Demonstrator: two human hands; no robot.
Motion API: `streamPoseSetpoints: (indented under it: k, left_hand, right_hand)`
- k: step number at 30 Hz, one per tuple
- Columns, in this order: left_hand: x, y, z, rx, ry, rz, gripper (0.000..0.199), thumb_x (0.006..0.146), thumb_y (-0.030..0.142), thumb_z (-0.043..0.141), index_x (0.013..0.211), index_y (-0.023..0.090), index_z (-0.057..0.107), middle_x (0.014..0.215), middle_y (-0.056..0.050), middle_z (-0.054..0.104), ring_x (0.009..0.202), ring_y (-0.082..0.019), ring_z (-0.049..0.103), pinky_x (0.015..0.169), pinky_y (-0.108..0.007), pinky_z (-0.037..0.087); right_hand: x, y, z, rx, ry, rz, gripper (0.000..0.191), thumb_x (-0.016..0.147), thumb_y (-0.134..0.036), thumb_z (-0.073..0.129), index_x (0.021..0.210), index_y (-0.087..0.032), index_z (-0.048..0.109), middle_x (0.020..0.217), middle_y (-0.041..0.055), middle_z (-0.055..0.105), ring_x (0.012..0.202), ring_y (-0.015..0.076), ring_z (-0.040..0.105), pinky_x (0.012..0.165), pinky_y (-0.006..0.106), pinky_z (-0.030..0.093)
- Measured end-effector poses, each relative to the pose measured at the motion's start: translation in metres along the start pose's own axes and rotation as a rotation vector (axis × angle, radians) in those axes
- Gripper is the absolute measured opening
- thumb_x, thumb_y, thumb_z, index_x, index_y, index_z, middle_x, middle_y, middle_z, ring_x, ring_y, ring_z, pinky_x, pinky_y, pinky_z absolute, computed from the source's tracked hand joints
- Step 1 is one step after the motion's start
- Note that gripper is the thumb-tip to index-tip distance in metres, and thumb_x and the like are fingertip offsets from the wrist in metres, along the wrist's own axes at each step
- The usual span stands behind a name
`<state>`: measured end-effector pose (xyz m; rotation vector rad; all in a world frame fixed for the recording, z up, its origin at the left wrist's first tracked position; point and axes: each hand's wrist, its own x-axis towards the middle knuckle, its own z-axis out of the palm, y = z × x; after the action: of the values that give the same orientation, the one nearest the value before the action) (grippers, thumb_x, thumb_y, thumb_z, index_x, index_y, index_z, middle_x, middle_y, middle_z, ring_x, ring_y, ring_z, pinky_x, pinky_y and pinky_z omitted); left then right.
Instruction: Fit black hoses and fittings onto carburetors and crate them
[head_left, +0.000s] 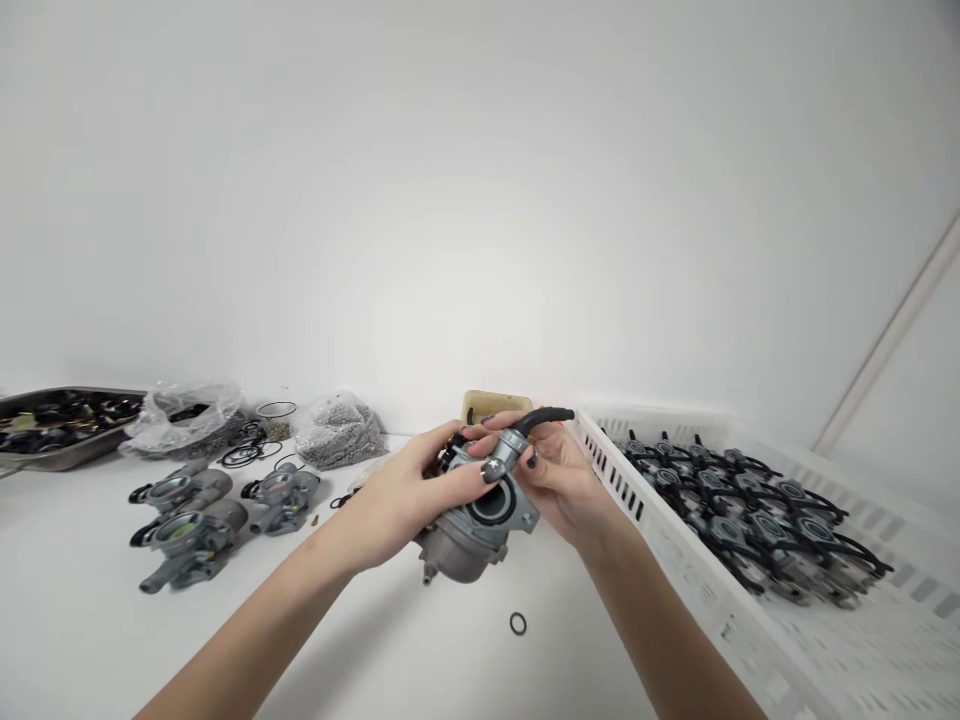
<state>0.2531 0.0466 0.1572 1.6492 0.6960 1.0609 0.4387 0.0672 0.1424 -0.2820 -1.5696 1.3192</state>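
Note:
A grey metal carburetor is held up over the white table between both hands, its round bore facing me. My left hand is closed around its left side, with the thumb lying across the top. On the right, my right hand grips the metal cap at the carburetor's upper end with thumb and fingers. From that cap a black rubber boot sticks out to the right. A small black O-ring lies on the table below the carburetor.
Several carburetors stand at left. Behind are bags of small parts, black rings and a metal tray. A yellowish container sits behind my hands. At right, a white crate holds several carburetors with black tubes.

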Motion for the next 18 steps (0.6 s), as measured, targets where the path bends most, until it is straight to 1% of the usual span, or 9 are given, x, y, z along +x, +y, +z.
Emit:
streamPoseSetpoints:
  k: [2,4,6,11,13,18]
  left_hand:
    - [-0.003,0.002,0.001,0.063,0.016,0.012,0.046,0.071,0.052,0.072,0.105,0.021,0.067,0.096,-0.006,0.069,0.09,-0.028,0.064,0.069,-0.031,0.053]
    - [-0.007,0.007,0.004,0.13,0.036,0.032,0.045,0.071,0.053,0.071,0.102,0.021,0.066,0.095,-0.005,0.068,0.088,-0.026,0.063,0.068,-0.03,0.053]
    - [-0.011,0.015,0.008,0.173,0.042,0.025,0.044,0.073,0.051,0.069,0.105,0.021,0.063,0.097,-0.004,0.067,0.088,-0.024,0.063,0.069,-0.029,0.053]
    - [-0.017,0.034,0.019,0.21,0.028,-0.058,0.038,0.081,0.039,0.064,0.113,0.022,0.055,0.099,-0.001,0.064,0.087,-0.018,0.062,0.071,-0.024,0.053]
    - [-0.017,0.035,0.02,0.227,0.041,-0.047,0.036,0.081,0.038,0.064,0.112,0.022,0.054,0.098,0.0,0.063,0.087,-0.017,0.061,0.07,-0.023,0.052]
    - [-0.015,0.031,0.021,0.286,0.08,-0.046,0.033,0.079,0.035,0.065,0.108,0.023,0.052,0.096,0.002,0.06,0.083,-0.015,0.059,0.068,-0.022,0.051]
  right_hand:
    - [-0.001,-0.004,0.003,0.008,-0.014,-0.02,0.03,0.076,-0.044,0.075,0.1,-0.026,0.069,0.087,0.0066,0.074,0.117,0.0274,0.058,0.098,0.044,0.044]
    - [-0.002,-0.008,0.006,0.017,-0.021,-0.033,0.027,0.076,-0.044,0.075,0.097,-0.027,0.07,0.085,0.0058,0.073,0.115,0.0261,0.06,0.098,0.043,0.045]
    - [-0.003,-0.011,0.01,0.013,-0.02,-0.044,0.026,0.076,-0.043,0.075,0.095,-0.026,0.07,0.084,0.0055,0.074,0.113,0.0253,0.061,0.099,0.043,0.045]
    - [-0.003,-0.016,0.015,0.033,-0.016,-0.076,0.02,0.078,-0.036,0.074,0.094,-0.024,0.069,0.081,0.0042,0.073,0.112,0.0235,0.062,0.1,0.04,0.046]
    - [-0.002,-0.016,0.016,0.067,-0.019,-0.073,0.019,0.079,-0.034,0.074,0.094,-0.024,0.07,0.081,0.0041,0.073,0.113,0.0236,0.062,0.098,0.038,0.048]
    - [-0.003,-0.013,0.017,0.117,0.01,-0.068,0.016,0.079,-0.03,0.074,0.094,-0.026,0.069,0.077,0.0024,0.071,0.113,0.0224,0.062,0.091,0.034,0.051]
